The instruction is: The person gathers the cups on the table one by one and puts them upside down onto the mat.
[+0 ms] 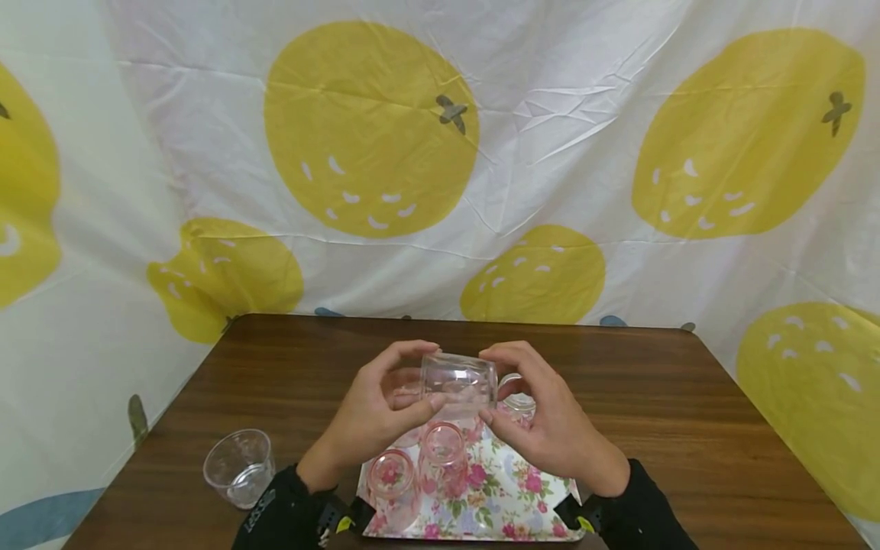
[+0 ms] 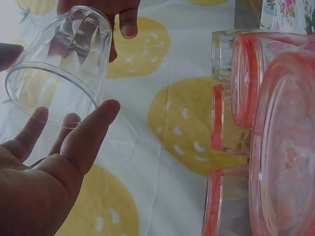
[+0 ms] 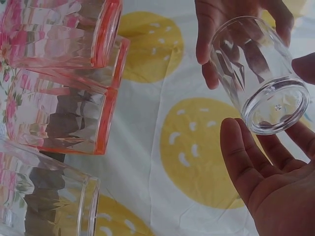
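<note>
A clear drinking glass (image 1: 459,382) lies on its side in the air, raised above a floral tray (image 1: 512,508). My left hand (image 1: 371,412) grips its open rim end between thumb and fingers. At the base end, my right hand (image 1: 553,416) holds it the same way. The left wrist view shows the round rim of this glass (image 2: 59,73) close to the left fingers, and in the right wrist view its thick base (image 3: 276,105) faces the right palm. Beneath the hands, several pink-tinted glasses (image 1: 443,462) stand upside down on the tray.
Another clear glass (image 1: 517,399) stands at the tray's back right, partly behind the right hand. A wide clear cup (image 1: 239,467) sits on the dark wooden table (image 1: 687,428) at the left, beside the left sleeve. A white cloth with yellow fruit prints (image 1: 550,153) hangs behind the table.
</note>
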`<state>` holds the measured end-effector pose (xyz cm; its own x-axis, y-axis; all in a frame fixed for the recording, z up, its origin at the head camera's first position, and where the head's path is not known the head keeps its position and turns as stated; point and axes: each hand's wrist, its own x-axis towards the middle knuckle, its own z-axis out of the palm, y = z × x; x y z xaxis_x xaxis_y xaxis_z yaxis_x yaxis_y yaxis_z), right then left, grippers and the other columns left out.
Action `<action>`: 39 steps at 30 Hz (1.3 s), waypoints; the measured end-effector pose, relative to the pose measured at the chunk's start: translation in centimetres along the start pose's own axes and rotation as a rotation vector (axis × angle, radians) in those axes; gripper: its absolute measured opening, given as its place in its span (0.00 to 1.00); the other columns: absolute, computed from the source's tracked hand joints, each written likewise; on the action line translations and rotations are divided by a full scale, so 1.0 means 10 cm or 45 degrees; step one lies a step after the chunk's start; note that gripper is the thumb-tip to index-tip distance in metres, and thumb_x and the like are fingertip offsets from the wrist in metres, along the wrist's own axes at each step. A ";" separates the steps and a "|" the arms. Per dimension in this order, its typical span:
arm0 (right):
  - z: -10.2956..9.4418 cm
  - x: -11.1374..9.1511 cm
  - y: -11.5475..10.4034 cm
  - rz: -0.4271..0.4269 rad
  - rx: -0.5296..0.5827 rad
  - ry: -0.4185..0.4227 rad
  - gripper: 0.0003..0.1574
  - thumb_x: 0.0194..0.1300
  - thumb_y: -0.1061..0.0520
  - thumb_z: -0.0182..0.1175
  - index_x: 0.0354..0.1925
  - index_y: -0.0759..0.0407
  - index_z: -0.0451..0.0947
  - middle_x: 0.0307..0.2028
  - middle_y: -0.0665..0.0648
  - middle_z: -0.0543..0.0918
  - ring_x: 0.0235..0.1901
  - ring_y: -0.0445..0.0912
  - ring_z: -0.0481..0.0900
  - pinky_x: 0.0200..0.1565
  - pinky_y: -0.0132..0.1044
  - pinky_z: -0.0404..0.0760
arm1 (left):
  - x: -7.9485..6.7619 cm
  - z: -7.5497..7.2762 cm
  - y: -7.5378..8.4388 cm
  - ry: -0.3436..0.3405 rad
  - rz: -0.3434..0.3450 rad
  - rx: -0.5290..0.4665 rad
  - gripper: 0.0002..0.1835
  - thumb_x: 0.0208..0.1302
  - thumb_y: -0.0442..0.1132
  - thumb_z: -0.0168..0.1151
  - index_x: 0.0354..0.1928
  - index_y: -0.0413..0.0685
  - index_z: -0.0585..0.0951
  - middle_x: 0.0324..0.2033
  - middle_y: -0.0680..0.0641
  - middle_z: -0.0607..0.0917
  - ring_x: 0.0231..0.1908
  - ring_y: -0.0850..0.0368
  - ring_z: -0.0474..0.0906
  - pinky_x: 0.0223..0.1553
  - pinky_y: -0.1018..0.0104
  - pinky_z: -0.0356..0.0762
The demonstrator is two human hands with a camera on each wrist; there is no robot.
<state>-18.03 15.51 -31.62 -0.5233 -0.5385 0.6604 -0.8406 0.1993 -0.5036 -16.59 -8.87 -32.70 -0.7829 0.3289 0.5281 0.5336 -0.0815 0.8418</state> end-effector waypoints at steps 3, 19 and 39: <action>0.00 0.01 -0.02 0.007 0.005 -0.004 0.37 0.57 0.67 0.69 0.64 0.60 0.68 0.57 0.59 0.74 0.48 0.48 0.76 0.38 0.45 0.88 | 0.00 0.00 0.00 -0.002 0.000 0.002 0.28 0.60 0.23 0.64 0.62 0.34 0.69 0.61 0.35 0.71 0.52 0.46 0.80 0.43 0.63 0.87; -0.04 -0.03 -0.01 0.040 0.002 -0.014 0.34 0.60 0.67 0.67 0.63 0.61 0.69 0.58 0.59 0.74 0.51 0.48 0.75 0.40 0.42 0.88 | -0.04 -0.05 0.02 0.019 -0.027 0.137 0.28 0.62 0.26 0.64 0.64 0.40 0.69 0.63 0.36 0.73 0.55 0.45 0.77 0.51 0.43 0.82; -0.23 -0.11 -0.01 0.119 -0.140 -0.077 0.31 0.59 0.62 0.69 0.60 0.54 0.72 0.56 0.54 0.76 0.47 0.43 0.74 0.41 0.43 0.85 | -0.05 -0.16 0.07 0.063 -0.032 0.165 0.25 0.65 0.26 0.60 0.63 0.34 0.68 0.62 0.35 0.72 0.56 0.44 0.75 0.54 0.53 0.81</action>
<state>-17.69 17.90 -30.99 -0.5934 -0.5609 0.5773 -0.8007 0.3375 -0.4950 -16.32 -10.59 -32.24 -0.8096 0.2819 0.5149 0.5481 0.0491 0.8350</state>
